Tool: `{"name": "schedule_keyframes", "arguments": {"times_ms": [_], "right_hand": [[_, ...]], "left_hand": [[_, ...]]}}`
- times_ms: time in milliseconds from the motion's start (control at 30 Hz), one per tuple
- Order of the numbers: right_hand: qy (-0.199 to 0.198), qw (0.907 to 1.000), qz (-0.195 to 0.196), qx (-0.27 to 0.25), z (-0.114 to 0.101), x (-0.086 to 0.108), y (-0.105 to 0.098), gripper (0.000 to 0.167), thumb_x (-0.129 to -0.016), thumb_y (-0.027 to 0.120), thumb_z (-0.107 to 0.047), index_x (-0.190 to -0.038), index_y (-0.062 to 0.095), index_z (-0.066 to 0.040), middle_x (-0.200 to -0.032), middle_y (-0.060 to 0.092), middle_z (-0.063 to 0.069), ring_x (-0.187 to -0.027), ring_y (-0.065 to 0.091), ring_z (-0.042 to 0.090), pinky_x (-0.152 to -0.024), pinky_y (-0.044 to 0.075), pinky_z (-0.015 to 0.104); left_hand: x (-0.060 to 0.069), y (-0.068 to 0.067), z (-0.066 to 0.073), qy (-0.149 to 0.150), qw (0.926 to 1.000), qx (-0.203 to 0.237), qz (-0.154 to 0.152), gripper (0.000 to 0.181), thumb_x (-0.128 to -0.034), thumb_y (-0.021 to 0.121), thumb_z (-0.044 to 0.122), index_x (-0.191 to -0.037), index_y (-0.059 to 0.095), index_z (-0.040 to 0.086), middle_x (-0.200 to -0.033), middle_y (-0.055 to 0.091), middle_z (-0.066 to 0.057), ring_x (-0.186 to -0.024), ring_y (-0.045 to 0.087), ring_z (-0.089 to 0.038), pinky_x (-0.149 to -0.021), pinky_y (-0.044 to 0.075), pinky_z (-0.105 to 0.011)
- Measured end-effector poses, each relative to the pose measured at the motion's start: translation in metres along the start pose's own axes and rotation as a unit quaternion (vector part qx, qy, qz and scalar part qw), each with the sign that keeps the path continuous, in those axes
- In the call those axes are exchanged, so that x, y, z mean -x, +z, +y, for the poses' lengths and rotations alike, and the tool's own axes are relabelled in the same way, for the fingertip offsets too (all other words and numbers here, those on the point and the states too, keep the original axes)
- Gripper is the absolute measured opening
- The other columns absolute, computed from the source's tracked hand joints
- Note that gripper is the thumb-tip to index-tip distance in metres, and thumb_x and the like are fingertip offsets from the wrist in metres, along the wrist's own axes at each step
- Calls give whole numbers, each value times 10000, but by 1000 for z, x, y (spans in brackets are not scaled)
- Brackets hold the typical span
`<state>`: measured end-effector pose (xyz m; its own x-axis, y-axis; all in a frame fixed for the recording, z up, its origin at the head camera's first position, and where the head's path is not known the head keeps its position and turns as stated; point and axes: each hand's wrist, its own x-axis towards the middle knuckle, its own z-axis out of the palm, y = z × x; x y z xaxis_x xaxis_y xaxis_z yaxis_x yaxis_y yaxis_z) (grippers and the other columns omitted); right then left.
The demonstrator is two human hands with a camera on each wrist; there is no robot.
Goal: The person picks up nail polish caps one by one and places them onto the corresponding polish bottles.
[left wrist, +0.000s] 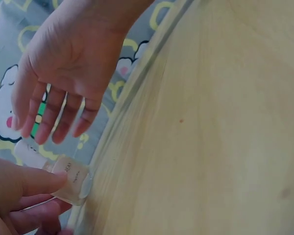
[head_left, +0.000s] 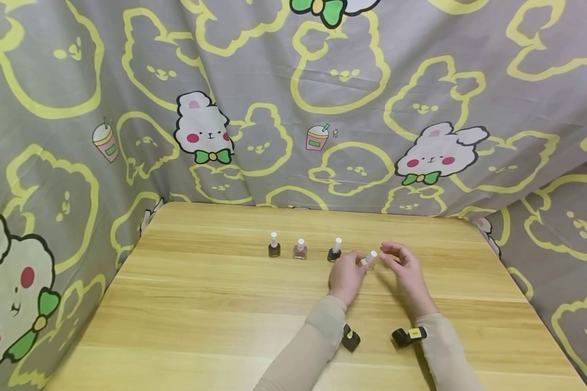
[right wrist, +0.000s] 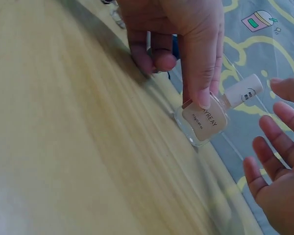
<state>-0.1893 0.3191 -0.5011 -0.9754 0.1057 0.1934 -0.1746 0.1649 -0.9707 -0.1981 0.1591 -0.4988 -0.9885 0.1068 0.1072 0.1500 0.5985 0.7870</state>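
My left hand (head_left: pixel 347 276) pinches a pale beige nail polish bottle (right wrist: pixel 206 120) by its glass body, thumb across the printed label. The white cap of this bottle tilts toward my right hand (head_left: pixel 408 271). In the right wrist view the bottle's base is close to the tabletop; whether it touches I cannot tell. My right hand, fingers spread and loosely bent, is beside the cap and apart from it. Just left of my left hand stands a dark nail polish bottle (head_left: pixel 334 253). Farther left are a mauve nail polish bottle (head_left: pixel 300 251) and a dark brown nail polish bottle (head_left: pixel 274 250).
The wooden table (head_left: pixel 200 304) extends around both arms. A grey patterned curtain (head_left: pixel 269 70) hangs behind its far edge and along both sides. Each wrist wears a black camera, the left camera (head_left: pixel 350 338) and the right camera (head_left: pixel 408 336).
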Motion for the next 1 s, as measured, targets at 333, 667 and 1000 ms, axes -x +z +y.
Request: {"name": "schedule_keyframes", "arguments": {"times_ms": [333,667,1000], "right_hand": [[670,9939,-800,-356,7,-7,-1,484,-915,673,-158,-1323,513,47,-1156,643,-160,-1133,547,22,-955,409,161],[756,9838,-1153,-1148,16,-12,-5,283,-931,596,-2,-1181,685,-101,-1091,701,-163,-1072,598,1,-941,421,157],[591,9852,-1214,-1060,18,-12,-6,282,-925,602,6,-1188,681,-56,-1083,715,-168,-1070,612,-6,-928,442,151]], "left_hand": [[3,1,2,3,9965,-769,340,181,-837,739,366,-1003,736,295,-958,752,135,-831,672,-72,-780,374,-372],[3,3,-1,47,9966,-626,525,186,-818,762,351,-994,748,292,-908,746,139,-831,644,-114,-762,353,-336],[2,6,-3,84,9985,-303,457,183,-823,769,305,-997,745,254,-908,747,124,-812,652,-78,-751,344,-306]]}}
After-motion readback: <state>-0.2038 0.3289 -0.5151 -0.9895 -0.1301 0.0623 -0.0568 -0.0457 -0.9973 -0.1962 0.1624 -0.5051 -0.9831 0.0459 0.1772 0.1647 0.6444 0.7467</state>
